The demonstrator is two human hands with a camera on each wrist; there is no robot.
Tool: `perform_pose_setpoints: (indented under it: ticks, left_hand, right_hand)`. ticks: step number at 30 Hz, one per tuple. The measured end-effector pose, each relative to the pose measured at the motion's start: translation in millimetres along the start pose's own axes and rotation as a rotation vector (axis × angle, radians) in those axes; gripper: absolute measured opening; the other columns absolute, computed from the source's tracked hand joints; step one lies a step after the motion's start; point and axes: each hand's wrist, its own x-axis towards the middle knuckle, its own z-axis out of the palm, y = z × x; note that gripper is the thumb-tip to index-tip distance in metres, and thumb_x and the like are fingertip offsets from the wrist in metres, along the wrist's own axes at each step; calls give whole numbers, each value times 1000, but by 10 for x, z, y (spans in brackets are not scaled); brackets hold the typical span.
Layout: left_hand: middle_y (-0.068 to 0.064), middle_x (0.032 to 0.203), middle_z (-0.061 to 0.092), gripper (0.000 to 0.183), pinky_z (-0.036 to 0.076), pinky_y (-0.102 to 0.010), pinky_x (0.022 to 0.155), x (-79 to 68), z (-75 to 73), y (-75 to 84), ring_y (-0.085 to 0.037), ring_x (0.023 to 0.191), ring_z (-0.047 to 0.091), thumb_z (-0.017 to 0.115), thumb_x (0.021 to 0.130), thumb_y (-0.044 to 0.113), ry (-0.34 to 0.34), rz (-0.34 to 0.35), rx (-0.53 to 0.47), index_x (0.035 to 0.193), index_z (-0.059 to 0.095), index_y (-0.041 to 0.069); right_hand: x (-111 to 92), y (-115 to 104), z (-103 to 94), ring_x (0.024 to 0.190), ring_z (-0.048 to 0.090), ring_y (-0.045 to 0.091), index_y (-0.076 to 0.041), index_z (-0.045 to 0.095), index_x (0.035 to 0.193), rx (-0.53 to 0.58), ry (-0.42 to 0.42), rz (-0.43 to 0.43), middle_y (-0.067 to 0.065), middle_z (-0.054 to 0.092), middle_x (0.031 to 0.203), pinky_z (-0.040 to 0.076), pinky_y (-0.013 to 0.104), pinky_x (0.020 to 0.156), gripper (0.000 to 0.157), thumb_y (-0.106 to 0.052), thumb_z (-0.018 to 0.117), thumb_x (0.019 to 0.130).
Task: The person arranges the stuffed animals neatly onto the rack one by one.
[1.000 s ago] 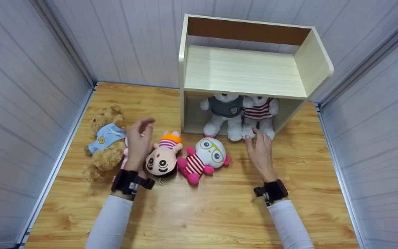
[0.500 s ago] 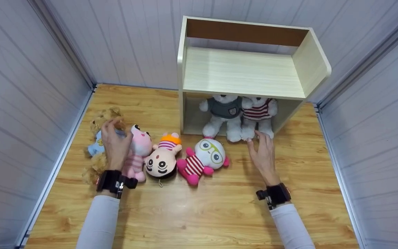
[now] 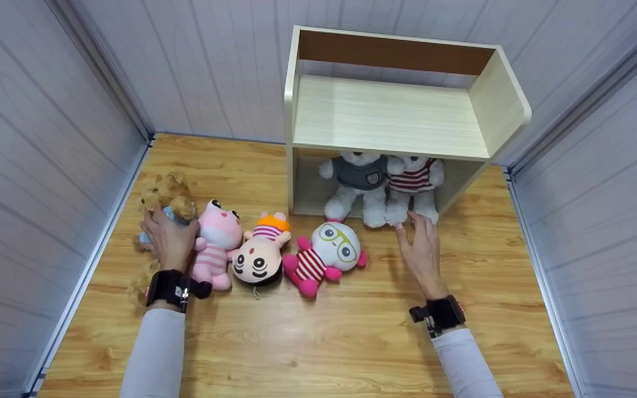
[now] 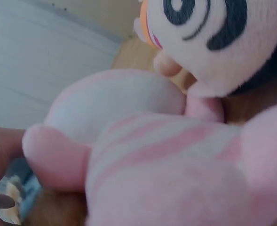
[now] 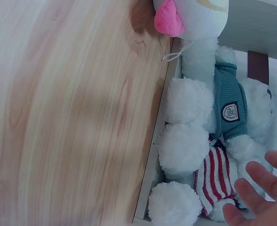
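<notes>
Plush toys (image 3: 338, 247): six. Two white fluffy bears (image 3: 361, 171) inside cream wooden shelf (image 3: 390, 113).
Left hand (image 3: 172, 239) grips one curly brown bear (image 3: 168, 189), blue-shirted, left of shelf; long axis front-to-back, head at far end. Right hand (image 3: 421, 247), fingers loose, before shelf.

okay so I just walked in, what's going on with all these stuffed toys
Someone's left hand is on the brown teddy bear at the far left; its grip is partly hidden. Their right hand is open at the feet of the white bear in stripes, beside the white bear in gray, in the lower part of the shelf. A pink toy, a doll and a toy with glasses lie on the floor.
</notes>
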Motion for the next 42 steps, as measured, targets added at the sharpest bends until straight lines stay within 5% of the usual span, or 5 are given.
perform_pose_setpoints:
  ticks: [16,22,30,36,42]
  left_hand:
    - [-32,162,26,105,35,-63,112,-18,54,-219,-54,139,39,77,90,29,20,-67,-128,164,4,10]
    - [-24,161,37,113,41,-67,104,-113,121,-239,-53,133,48,80,88,28,105,-56,-148,167,-2,23]
    - [-16,166,32,104,37,-55,116,-231,150,-213,-36,145,40,82,88,15,333,187,-325,166,13,13]
    - [-14,167,31,103,36,-50,117,-277,90,-72,-31,145,41,81,88,19,399,302,-415,164,13,7]
    - [-22,166,28,102,32,-43,120,-338,65,184,-31,147,39,82,87,19,446,532,-479,157,14,-10]
  right_hand:
    - [-13,43,45,121,55,42,3,59,135,-5,-14,19,24,60,131,43,54,104,43,-22,64,102]
    - [-11,28,38,121,55,42,3,59,135,1,-13,20,24,60,131,43,54,105,42,-23,64,102]
    - [-11,8,7,119,57,42,3,60,135,7,-1,-2,23,60,129,44,53,102,43,-21,66,101]
    - [-7,0,9,117,57,42,3,61,134,13,6,-14,24,61,128,45,54,101,42,-22,65,101]
    - [-5,-62,14,119,56,42,3,61,134,24,14,-28,24,60,129,44,54,102,41,-23,64,102]
